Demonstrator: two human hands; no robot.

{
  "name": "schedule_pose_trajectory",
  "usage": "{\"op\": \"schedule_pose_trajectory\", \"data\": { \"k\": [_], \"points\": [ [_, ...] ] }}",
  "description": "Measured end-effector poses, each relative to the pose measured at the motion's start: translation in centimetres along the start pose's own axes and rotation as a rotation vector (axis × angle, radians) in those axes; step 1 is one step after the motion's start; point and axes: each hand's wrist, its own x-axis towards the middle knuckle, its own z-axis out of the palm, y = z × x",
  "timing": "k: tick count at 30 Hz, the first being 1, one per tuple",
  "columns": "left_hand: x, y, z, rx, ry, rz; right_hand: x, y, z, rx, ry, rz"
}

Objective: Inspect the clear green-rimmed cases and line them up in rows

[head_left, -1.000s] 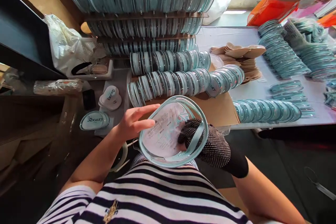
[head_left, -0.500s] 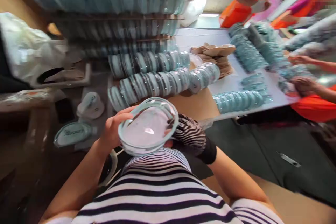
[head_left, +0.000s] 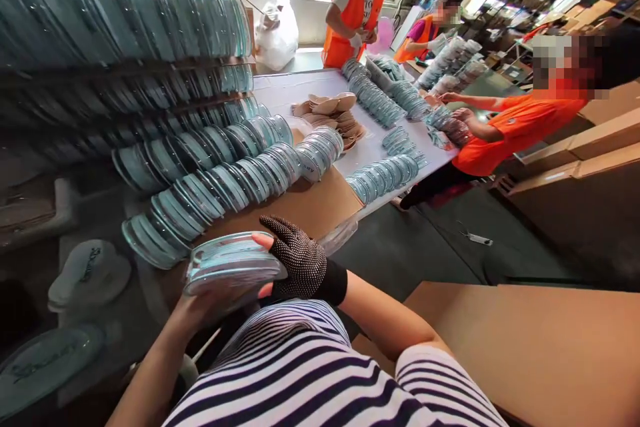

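**Pouch tipped flat between my hands**

Tipped from facing me, the clear pouch now lies nearly edge-on over my lap, just before the rows of pouches. My gloved right hand clamps its right end; my left hand cups it underneath, fingers mostly hidden.
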Motion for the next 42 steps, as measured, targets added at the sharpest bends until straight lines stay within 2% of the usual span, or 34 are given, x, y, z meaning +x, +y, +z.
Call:
{"op": "schedule_pose_trajectory", "data": {
  "k": [2,4,6,9,11,16,18,20,22,24,30,33,36,39,42],
  "points": [
    [-0.2,-0.6,0.3,-0.056,-0.098,-0.049,-0.7,0.7,1.1,0.15,-0.076,0.035],
    [-0.1,-1.7,0.7,-0.07,-0.167,-0.078,-1.7,1.6,2.6,0.248,-0.113,0.146],
    [0.1,-2.8,1.0,-0.071,-0.173,-0.081,-2.9,2.5,3.9,0.3,-0.084,0.29],
    [0.7,-3.8,0.8,-0.104,-0.169,-0.144,-4.6,4.3,4.8,0.328,-0.018,0.422],
    [1.1,-3.8,-0.1,-0.108,-0.099,-0.165,-5.3,5.9,4.6,0.282,0.052,0.491],
    [1.1,-2.6,-3.7,-0.052,0.324,0.025,-6.2,9.1,3.5,-0.089,0.256,0.606],
    [1.3,-2.8,-4.9,-0.066,0.44,0.068,-6.5,9.7,3.4,-0.21,0.221,0.607],
    [1.8,-3.6,-5.5,-0.073,0.476,0.075,-6.6,10.2,3.5,-0.271,0.133,0.609],
    [2.5,-4.6,-5.5,-0.06,0.425,0.054,-6.6,10.7,3.6,-0.305,0.083,0.62],
    [2.8,-5.3,-5.0,-0.033,0.337,0.023,-6.7,10.8,3.8,-0.334,0.085,0.628],
    [3.2,-6.0,-3.0,0.088,0.095,-0.026,-6.9,9.7,4.7,-0.437,0.23,0.623],
    [3.5,-5.8,-2.7,0.132,0.029,-0.003,-7.2,9.1,5.1,-0.457,0.284,0.622],
    [3.2,-5.3,-2.8,0.152,0.025,0.037,-7.6,8.6,5.1,-0.434,0.313,0.6],
    [2.7,-4.2,-3.8,0.167,0.128,0.125,-7.6,9.2,3.9,-0.417,0.361,0.577],
    [2.9,-2.6,-5.9,0.25,0.414,0.272,-6.5,12.1,0.6,-0.409,0.411,0.579]
  ]
}}
